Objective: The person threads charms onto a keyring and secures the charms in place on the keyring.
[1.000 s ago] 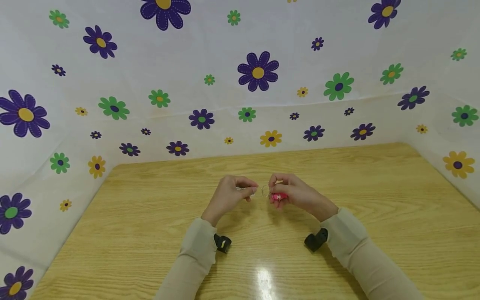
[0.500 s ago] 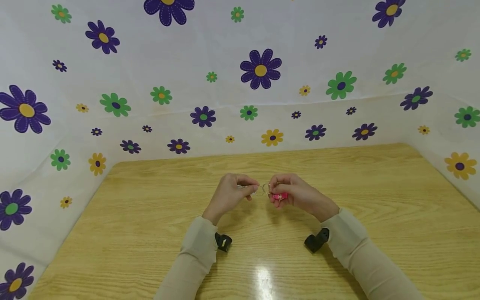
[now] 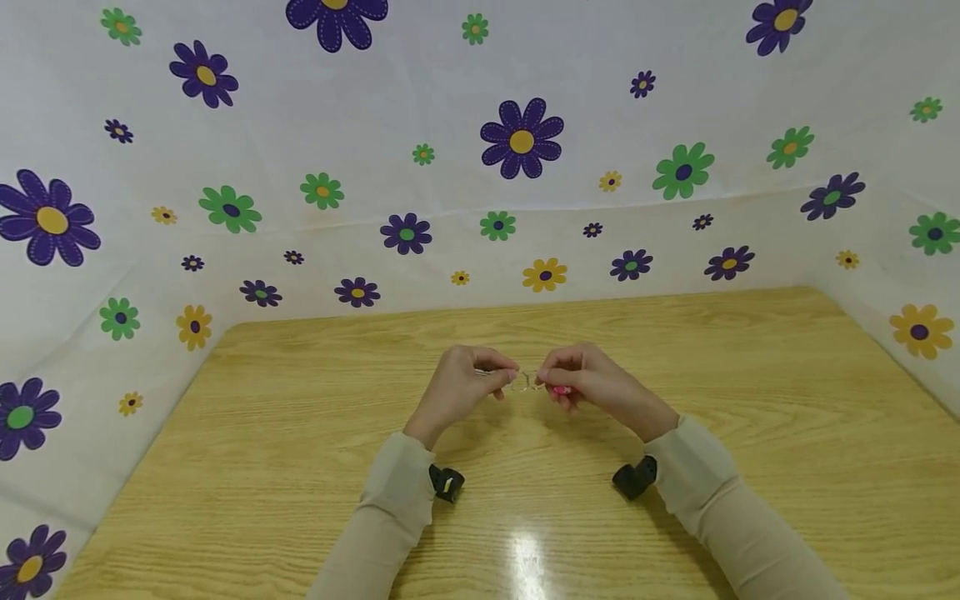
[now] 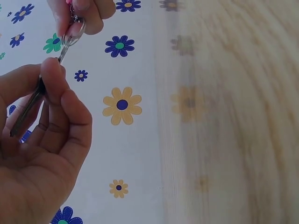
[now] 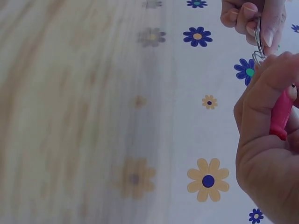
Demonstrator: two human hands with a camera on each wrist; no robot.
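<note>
Above the middle of the table, my left hand (image 3: 456, 390) pinches a slim metal key (image 4: 26, 111) between thumb and forefinger. Thin metal rings (image 3: 521, 382) span the small gap between my two hands; in the left wrist view they meet near a short chain (image 4: 73, 13). My right hand (image 3: 594, 390) pinches the ring end of a keychain, whose pink figure charm (image 5: 281, 113) lies against the curled fingers. Most of the charm is hidden by that hand in the head view. Whether the rings are linked or only touching, I cannot tell.
The wood-grain table (image 3: 300, 467) spreads out around both hands. A white cloth with printed flowers (image 3: 450, 192) stands behind it and along both sides. Black wrist cameras (image 3: 447, 483) sit below each hand.
My right hand has turned and moved slightly toward the left one, and less of the pink charm shows. The rings between the hands have shifted and now overlap differently. The left hand stays nearly still.
</note>
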